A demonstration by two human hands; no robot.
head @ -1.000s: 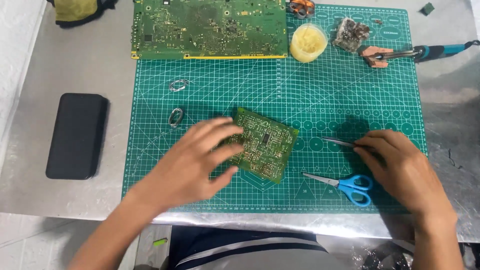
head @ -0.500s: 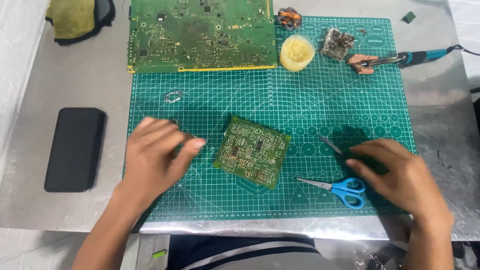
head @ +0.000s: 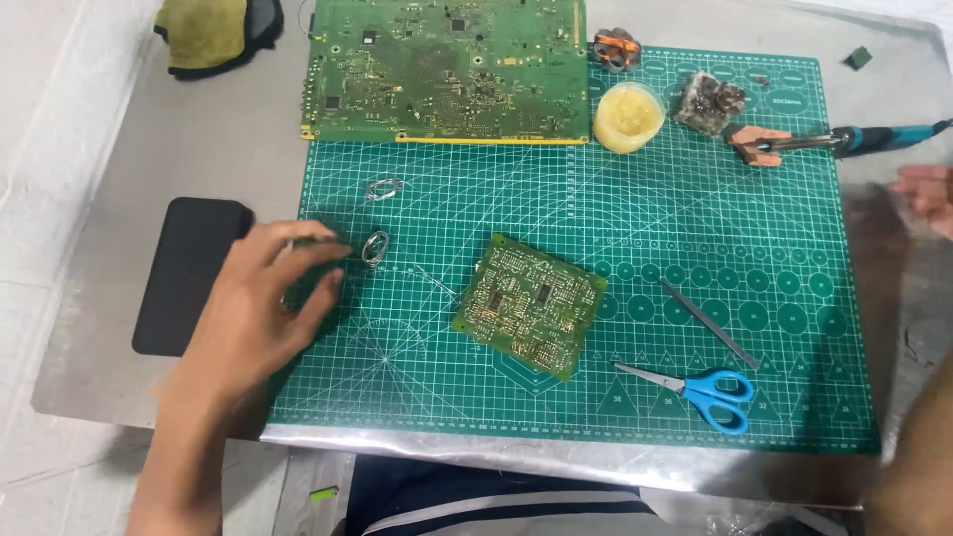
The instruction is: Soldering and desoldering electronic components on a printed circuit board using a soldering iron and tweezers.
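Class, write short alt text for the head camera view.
A person's left hand reaches, fingers spread, toward a small coil of silver solder wire on a green gridded cutting mat. A small green circuit board lies mid-mat, blue-handled scissors beside it.

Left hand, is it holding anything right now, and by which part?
Nothing is held. The left hand is open over the cutting mat, fingertips close to a small wire coil, not gripping it.

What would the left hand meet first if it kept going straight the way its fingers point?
Probably the small coil of solder wire on the green cutting mat, just beyond the left hand fingertips; the hand's height above the mat is unclear.
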